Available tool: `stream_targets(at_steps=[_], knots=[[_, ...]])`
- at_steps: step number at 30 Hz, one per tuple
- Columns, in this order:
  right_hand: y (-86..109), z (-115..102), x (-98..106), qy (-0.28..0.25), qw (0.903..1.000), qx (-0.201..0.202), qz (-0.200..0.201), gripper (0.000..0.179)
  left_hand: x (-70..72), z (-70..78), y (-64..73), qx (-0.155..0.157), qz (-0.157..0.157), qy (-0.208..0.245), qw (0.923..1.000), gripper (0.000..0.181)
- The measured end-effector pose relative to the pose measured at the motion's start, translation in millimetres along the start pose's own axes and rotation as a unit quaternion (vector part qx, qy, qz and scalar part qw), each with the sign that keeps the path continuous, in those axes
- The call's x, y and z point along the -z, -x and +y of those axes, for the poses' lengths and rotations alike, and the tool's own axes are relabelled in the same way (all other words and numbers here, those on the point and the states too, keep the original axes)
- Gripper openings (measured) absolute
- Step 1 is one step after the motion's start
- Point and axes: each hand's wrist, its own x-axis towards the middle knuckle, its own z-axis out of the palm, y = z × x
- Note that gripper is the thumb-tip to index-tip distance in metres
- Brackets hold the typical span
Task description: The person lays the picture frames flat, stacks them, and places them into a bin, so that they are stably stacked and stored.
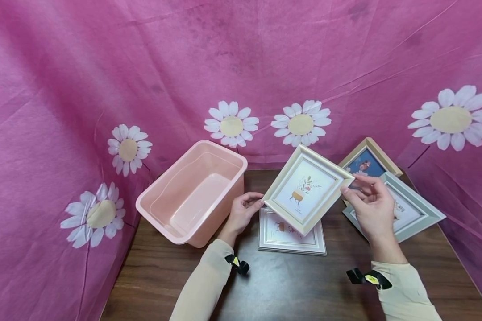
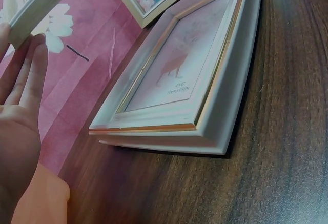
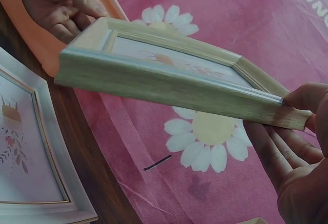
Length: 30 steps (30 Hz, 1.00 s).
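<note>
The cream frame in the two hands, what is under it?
Below the raised cream frame, a white frame lies face up. In the head view, the cream frame covers much of its upper part. The white frame's underside is hidden.

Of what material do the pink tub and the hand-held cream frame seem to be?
Pink tub: probably moulded plastic, smooth and slightly glossy, with a continuous rounded rim.
Cream frame: possibly wood or imitation wood, satin-looking finish; faint streaks run along its side.
</note>
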Motion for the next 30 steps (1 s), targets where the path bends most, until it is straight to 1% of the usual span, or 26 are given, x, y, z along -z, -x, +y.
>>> stream_targets(at_steps=[4, 7, 11, 15, 18, 22, 25, 30], knots=[[0.7, 0.9, 0.8, 0.033, 0.9992, -0.019, 0.007, 0.042, -0.9, -0.2, 0.1, -0.008, 0.017, 0.004, 0.9998, 0.026], [2.1, 1.9, 1.9, 0.039, 0.9984, -0.039, 0.012, 0.04, -1.3, -0.5, 0.5, -0.007, 0.027, 0.007, 0.9996, 0.026], [5.3, 4.8, 3.6, 0.0, 0.9982, -0.056, 0.022, 0.039, -1.5, -1.6, 1.7, 0.003, 0.046, 0.009, 0.9989, 0.026], [8.7, 9.4, 5.8, -0.047, 0.9975, -0.048, 0.021, 0.037, -1.5, -2.9, 2.8, 0.008, 0.075, 0.021, 0.997, 0.026], [11.0, 12.8, 8.5, -0.055, 0.9978, -0.035, 0.012, 0.029, -1.9, -3.9, 2.7, 0.01, 0.101, 0.025, 0.9945, 0.026], [14.3, 17.7, 12.1, -0.027, 0.9994, -0.021, 0.005, 0.023, -3.5, -4.1, 2.3, 0.019, 0.144, 0.032, 0.9889, 0.027], [17.2, 21.5, 14.1, 0.012, 0.9998, -0.012, 0.003, 0.02, -4.9, -4.0, 2.4, 0.026, 0.173, 0.038, 0.9839, 0.025], [23.2, 27.2, 16.6, 0.061, 0.998, -0.012, 0.01, 0.018, -6.9, -4.1, 3.3, 0.033, 0.203, 0.038, 0.9779, 0.024]])
